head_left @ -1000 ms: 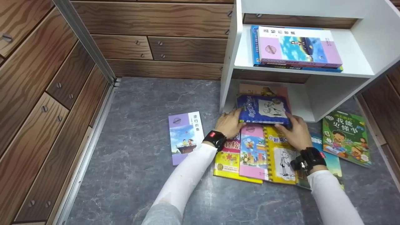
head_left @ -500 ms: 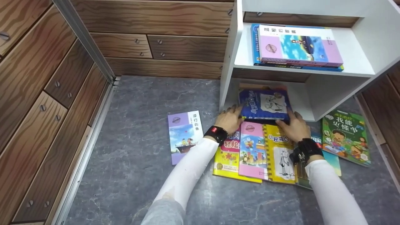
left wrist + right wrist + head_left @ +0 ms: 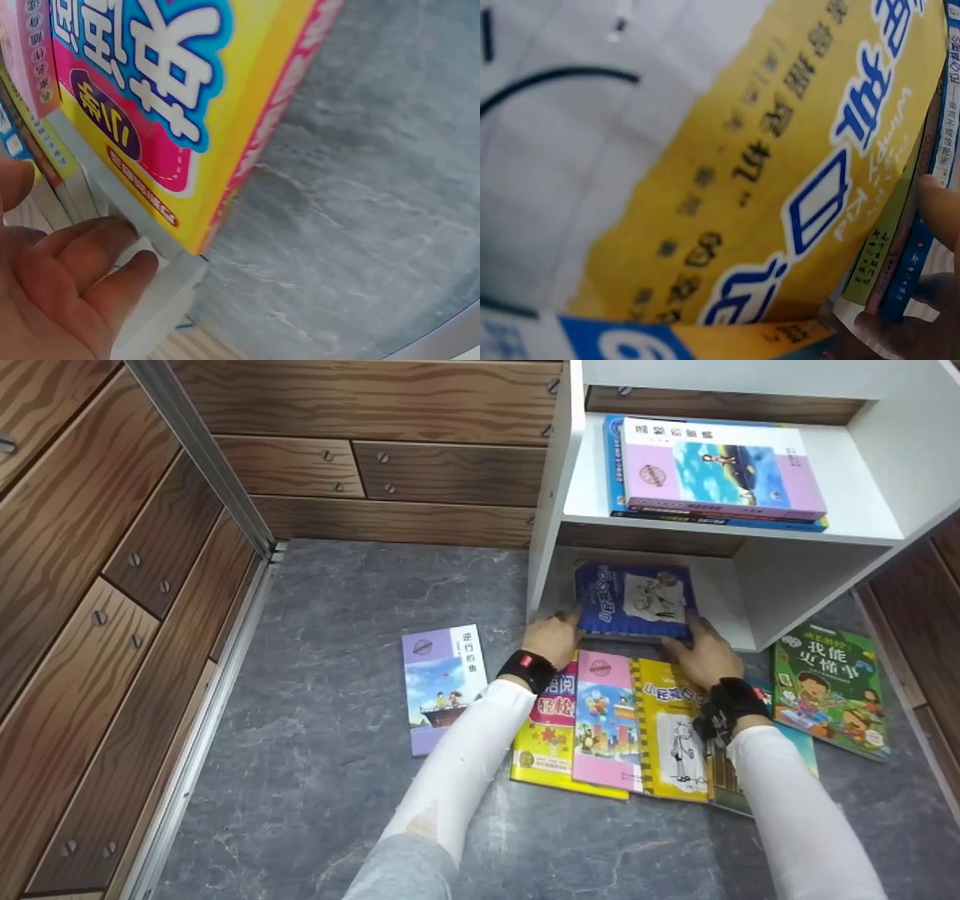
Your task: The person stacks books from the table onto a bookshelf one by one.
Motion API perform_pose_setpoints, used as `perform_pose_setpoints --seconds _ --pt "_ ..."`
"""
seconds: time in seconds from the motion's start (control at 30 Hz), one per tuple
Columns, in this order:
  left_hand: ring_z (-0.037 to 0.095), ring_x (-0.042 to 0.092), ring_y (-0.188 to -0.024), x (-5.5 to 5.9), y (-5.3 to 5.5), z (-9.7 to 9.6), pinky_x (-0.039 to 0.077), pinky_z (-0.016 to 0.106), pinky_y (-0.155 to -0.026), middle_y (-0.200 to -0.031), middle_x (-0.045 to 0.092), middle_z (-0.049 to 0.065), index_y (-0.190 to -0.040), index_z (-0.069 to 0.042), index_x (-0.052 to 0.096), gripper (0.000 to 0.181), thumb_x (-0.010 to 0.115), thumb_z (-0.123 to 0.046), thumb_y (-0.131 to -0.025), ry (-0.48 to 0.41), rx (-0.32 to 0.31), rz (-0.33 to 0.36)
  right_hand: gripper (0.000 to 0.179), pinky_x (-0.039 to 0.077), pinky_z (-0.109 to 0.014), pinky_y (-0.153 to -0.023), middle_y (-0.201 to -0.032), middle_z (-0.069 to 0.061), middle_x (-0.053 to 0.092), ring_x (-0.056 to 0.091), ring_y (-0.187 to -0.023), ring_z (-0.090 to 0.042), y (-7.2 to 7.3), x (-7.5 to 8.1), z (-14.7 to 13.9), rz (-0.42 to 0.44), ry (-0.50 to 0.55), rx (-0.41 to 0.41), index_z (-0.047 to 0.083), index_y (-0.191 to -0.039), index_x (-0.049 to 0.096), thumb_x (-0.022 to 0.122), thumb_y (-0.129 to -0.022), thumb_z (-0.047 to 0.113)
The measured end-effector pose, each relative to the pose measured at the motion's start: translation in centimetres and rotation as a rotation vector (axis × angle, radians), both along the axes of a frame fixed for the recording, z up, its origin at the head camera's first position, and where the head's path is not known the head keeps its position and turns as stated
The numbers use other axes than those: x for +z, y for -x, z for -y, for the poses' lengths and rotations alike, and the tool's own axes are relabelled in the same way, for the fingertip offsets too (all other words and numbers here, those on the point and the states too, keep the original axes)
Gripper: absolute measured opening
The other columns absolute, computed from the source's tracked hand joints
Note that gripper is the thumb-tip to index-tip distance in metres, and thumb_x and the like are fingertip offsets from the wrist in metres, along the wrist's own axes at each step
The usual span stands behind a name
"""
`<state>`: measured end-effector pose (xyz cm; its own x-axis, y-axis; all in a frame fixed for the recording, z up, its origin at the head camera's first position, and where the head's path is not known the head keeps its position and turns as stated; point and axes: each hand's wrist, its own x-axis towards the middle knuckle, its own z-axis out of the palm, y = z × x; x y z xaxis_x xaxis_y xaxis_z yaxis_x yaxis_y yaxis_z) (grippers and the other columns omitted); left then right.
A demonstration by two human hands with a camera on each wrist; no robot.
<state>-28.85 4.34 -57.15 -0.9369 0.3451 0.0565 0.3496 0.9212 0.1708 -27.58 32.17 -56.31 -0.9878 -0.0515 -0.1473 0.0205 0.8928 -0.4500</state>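
A blue-covered book (image 3: 615,619) tops a small stack lying flat in the lower compartment of the white bookcase (image 3: 787,585). My left hand (image 3: 551,639) holds the stack's near left corner, and my right hand (image 3: 709,660) grips its near right corner. In the right wrist view, blue, pink and green spines (image 3: 904,281) sit by my right thumb and fingers. The left wrist view shows my left fingers (image 3: 112,292) bent beside the ends of the books. Under my wrists lie a yellow-and-pink book (image 3: 544,742), a pink book (image 3: 607,735) and a yellow comic book (image 3: 675,750) on the floor.
Several books are piled on the upper shelf, a pink-and-white one (image 3: 727,472) on top. On the floor, a purple-and-white book (image 3: 442,682) lies left of the row and a green book (image 3: 829,682) lies right. The bookcase's left panel (image 3: 551,510) stands close to my left hand.
The stack with the blue book on top has slid deeper into the lower compartment, and both hands have moved forward with it. An orange-pink cover behind it is hidden now.
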Motion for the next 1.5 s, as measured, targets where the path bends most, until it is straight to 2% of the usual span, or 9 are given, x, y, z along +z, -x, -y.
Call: perform_pose_setpoints --seconds 0.1,0.2,0.3,0.43,0.53,0.7,1.07,1.3,1.5 --pt "0.022 0.074 -0.094 -0.3 -0.2 -0.2 0.061 0.037 -0.08 -0.121 0.073 0.007 -0.16 -0.019 0.042 0.059 0.056 -0.036 -0.106 0.073 -0.03 -0.066 0.086 0.028 -0.075 -0.113 -0.165 -0.034 0.02 0.035 -0.139 -0.062 0.3 -0.2 0.2 -0.001 0.014 -0.002 0.003 -0.166 0.01 0.046 -0.107 0.054" --pt "0.021 0.072 -0.098 -0.6 -0.2 -0.3 0.061 0.035 -0.079 -0.139 0.066 0.007 -0.162 -0.023 0.038 0.065 0.06 -0.037 -0.103 0.126 -0.054 -0.098 0.085 0.03 -0.075 -0.113 -0.164 -0.035 0.021 0.037 -0.138 -0.063 0.5 -0.3 0.3 -0.013 0.011 -0.004 0.002 -0.165 0.011 0.046 -0.107 0.052" --pt "0.021 0.069 -0.111 -0.7 0.0 -0.1 0.06 0.035 -0.085 -0.155 0.053 0.005 -0.165 -0.026 0.032 0.073 0.064 -0.035 -0.099 0.144 -0.072 -0.046 0.084 0.031 -0.075 -0.112 -0.163 -0.036 0.022 0.038 -0.136 -0.063 0.7 -0.3 0.3 -0.017 -0.001 -0.011 0.001 -0.165 0.011 0.046 -0.107 0.051" --pt "0.023 0.061 -0.129 -0.6 0.2 0.0 0.057 0.038 -0.097 -0.165 0.041 0.003 -0.167 -0.029 0.025 0.083 0.068 -0.031 -0.095 0.137 -0.076 0.056 0.084 0.029 -0.076 -0.113 -0.162 -0.039 0.019 0.035 -0.137 -0.065 0.9 -0.4 0.4 0.007 -0.01 -0.022 0.002 -0.166 0.006 0.043 -0.108 0.051" --pt "0.024 0.059 -0.133 -0.5 0.2 0.1 0.053 0.04 -0.104 -0.167 0.036 0.003 -0.167 -0.029 0.023 0.086 0.069 -0.03 -0.094 0.123 -0.069 0.096 0.084 0.027 -0.077 -0.113 -0.162 -0.041 0.017 0.032 -0.138 -0.065 1.0 -0.5 0.6 0.028 -0.009 -0.029 0.005 -0.166 0.002 0.04 -0.109 0.053" --pt "0.027 0.055 -0.137 -0.5 0.0 0.1 0.047 0.043 -0.111 -0.169 0.033 0.005 -0.167 -0.027 0.023 0.088 0.069 -0.031 -0.093 0.115 -0.072 0.096 0.085 0.027 -0.082 -0.109 -0.161 -0.041 0.017 0.03 -0.139 -0.066 1.1 -0.6 0.8 0.034 -0.009 -0.049 0.008 -0.167 0.0 0.039 -0.108 0.055" --pt "0.031 0.048 -0.144 -0.6 0.0 0.3 0.053 0.041 -0.106 -0.17 0.029 0.005 -0.167 -0.032 0.021 0.09 0.07 -0.03 -0.092 0.073 -0.07 0.155 0.081 0.032 -0.079 -0.108 -0.158 -0.043 0.024 0.035 -0.135 -0.067 0.9 -0.9 1.1 -0.045 -0.033 -0.061 0.005 -0.166 0.008 0.044 -0.109 0.05" --pt "0.033 0.05 -0.143 -0.7 -0.1 0.4 0.055 0.041 -0.104 -0.171 0.026 0.006 -0.167 -0.031 0.023 0.09 0.071 -0.028 -0.09 0.055 -0.081 0.136 0.079 0.032 -0.079 -0.108 -0.157 -0.043 0.025 0.037 -0.133 -0.068 0.8 -0.9 1.1 -0.067 -0.019 -0.052 0.003 -0.166 0.01 0.045 -0.11 0.045" --pt "0.034 0.048 -0.144 -0.5 -0.2 0.5 0.053 0.042 -0.107 -0.171 0.024 0.006 -0.167 -0.031 0.023 0.09 0.071 -0.027 -0.091 0.04 -0.078 0.155 0.08 0.031 -0.077 -0.11 -0.158 -0.042 0.025 0.037 -0.134 -0.067 0.8 -1.1 0.9 -0.076 -0.009 -0.046 0.003 -0.166 0.01 0.046 -0.109 0.046"
